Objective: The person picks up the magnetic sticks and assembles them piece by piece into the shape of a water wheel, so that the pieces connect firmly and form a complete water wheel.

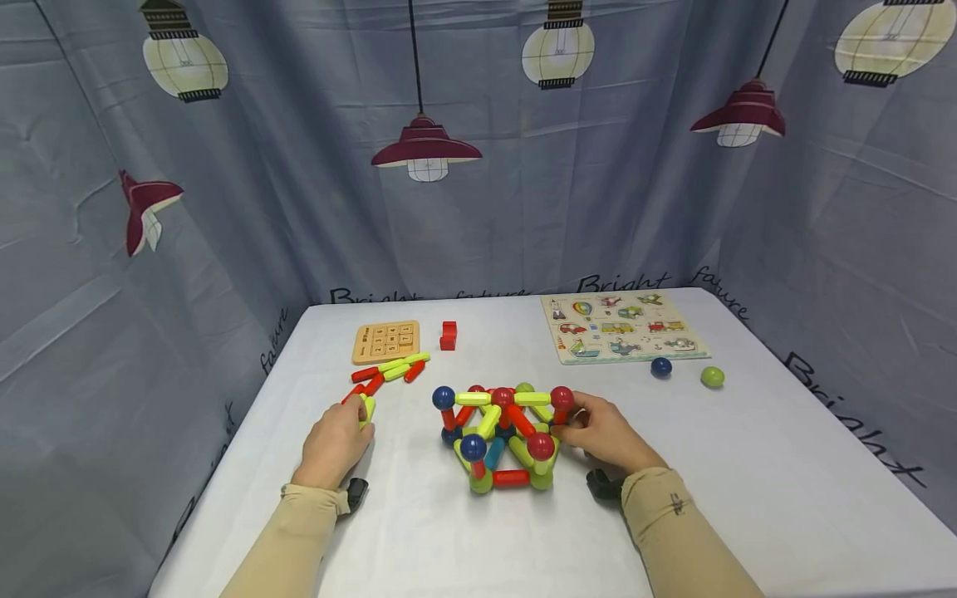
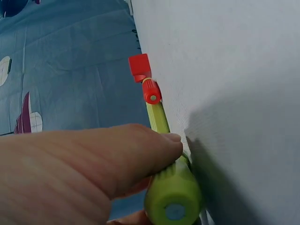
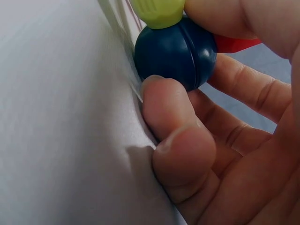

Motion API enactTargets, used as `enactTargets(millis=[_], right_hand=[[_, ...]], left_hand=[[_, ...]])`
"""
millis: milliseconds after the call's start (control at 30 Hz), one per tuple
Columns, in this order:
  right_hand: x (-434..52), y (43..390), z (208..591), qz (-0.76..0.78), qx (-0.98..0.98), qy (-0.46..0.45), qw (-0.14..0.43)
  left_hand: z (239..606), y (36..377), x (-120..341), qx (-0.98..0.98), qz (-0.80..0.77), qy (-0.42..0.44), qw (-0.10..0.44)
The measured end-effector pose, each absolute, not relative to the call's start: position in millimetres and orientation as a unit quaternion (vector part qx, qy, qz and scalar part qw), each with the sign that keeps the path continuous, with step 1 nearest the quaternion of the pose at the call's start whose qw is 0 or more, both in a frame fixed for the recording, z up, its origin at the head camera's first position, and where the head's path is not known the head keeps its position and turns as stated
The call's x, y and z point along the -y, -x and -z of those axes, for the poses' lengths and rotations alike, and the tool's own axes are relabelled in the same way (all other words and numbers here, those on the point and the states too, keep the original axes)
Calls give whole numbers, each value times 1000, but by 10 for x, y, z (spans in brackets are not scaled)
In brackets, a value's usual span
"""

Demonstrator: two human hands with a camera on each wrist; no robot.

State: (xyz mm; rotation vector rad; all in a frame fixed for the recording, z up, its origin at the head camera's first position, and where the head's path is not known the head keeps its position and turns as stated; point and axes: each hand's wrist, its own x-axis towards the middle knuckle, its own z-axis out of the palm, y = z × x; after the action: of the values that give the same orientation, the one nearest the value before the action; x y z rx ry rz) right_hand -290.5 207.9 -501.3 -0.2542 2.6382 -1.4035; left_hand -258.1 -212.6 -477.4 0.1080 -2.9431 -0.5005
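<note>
While curtains hang behind, a white table bears rods.

Grey lamp-print curtains hang around a white table.

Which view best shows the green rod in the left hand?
Left wrist: it shows the green rod close up, pinched by the left hand, end facing the camera. Head shows it small, partly covered; right wrist doesn't show it.
</note>
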Motion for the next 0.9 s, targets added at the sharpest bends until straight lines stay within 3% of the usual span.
enactTargets(millis=[267, 400, 500, 633, 900], right_hand=[[-2066, 2901, 5016, 466, -877, 89, 72], [-2061, 2917, 5026, 468, -876, 85, 78], [-2062, 2932, 5029, 469, -876, 85, 78], [-2066, 2940, 5021, 468, -876, 87, 82], [-2111, 2924, 5001, 464, -878, 87, 83]], left_hand=[[4752, 2578, 2091, 977, 188, -14, 95], [4720, 2554, 1961, 924, 363, 30, 118], [4697, 2520, 1806, 840, 534, 54, 74], [4705, 2477, 1620, 778, 627, 49, 1], [4662, 2493, 1367, 748, 662, 40, -30]])
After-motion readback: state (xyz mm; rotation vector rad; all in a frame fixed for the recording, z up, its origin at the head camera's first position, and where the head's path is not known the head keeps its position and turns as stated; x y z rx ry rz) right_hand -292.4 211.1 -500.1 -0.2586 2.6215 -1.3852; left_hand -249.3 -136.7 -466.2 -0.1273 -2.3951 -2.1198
